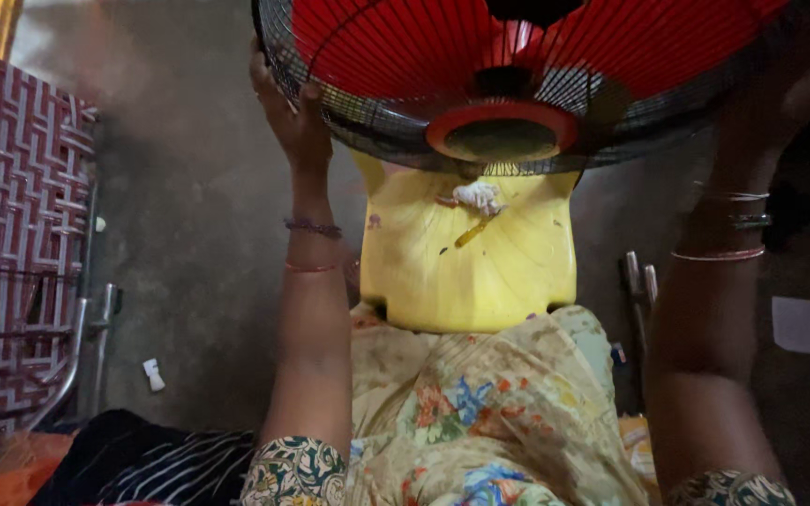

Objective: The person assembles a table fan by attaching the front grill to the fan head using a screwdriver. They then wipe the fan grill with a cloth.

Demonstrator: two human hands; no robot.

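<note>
A fan head with red blades and a black wire guard [517, 84] fills the top of the head view. My left hand [288, 108] grips the guard's left rim, fingers hooked into the wires. At the guard's right rim my right hand [803, 66] holds on, partly blurred. Below the fan stands a yellow plastic stool [471, 253] with a bit of white scrap and a yellow sliver on its seat. The fan's red hub hangs just above that seat.
A floral cloth [480, 412] covers my lap under the stool. A folding bed with red and white woven straps [11, 253] leans at the left. A small white plug [153, 375] lies on the grey floor. Metal tube legs [639, 290] stand at the right.
</note>
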